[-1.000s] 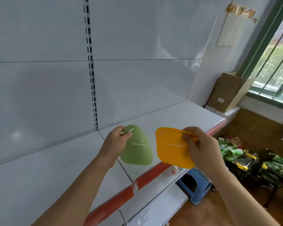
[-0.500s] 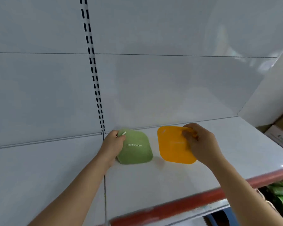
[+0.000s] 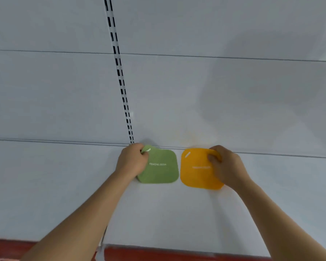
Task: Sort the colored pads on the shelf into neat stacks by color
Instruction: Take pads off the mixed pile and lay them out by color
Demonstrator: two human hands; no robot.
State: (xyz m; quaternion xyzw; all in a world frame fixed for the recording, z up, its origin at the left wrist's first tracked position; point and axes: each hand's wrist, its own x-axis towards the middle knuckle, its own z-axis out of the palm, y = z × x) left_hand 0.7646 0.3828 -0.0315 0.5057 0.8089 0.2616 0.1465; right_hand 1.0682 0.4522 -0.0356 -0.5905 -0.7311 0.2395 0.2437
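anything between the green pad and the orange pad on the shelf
Nothing: in the head view only a narrow strip of bare white shelf separates the green pad from the orange pad.

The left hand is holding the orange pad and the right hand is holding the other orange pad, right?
Not quite. The head view shows the left hand holding a green pad, not an orange one. The right hand does hold the orange pad, and both pads lie side by side on the white shelf.

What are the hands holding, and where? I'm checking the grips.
Left hand pinches the green pad at its top-left corner; right hand grips the orange pad at its top-right corner.
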